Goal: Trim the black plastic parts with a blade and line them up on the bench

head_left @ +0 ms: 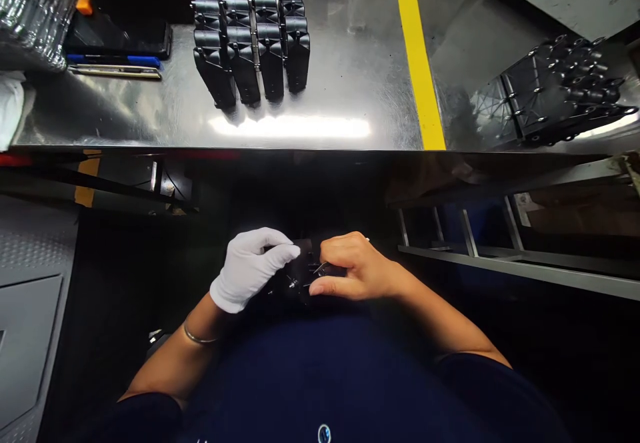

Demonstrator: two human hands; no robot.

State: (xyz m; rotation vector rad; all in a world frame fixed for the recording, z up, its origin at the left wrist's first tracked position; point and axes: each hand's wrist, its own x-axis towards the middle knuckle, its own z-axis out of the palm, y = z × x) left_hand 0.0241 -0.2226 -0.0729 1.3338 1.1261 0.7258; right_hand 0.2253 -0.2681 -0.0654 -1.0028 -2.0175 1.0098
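Navy shirt (325, 376), left hand (253, 268) and right hand (357, 268) grasping black part (303, 254), yellow-striped steel table (353, 76), metal frame (500, 267) below.

Between the row of black parts (270, 43) and the yellow tape (419, 56), bare table (350, 76) leaves room for a hand. The parts block the left, their gaps too narrow; the table's front edge crosses ahead of the hands (300, 266).

- Left hand (250, 266): white-gloved, thumb and index finger pinched together, palm turned inward.
- Right hand (357, 268): bare, thumb extended, fingers (340, 251) curled above it.
- Both forearms angle inward, hands close together.
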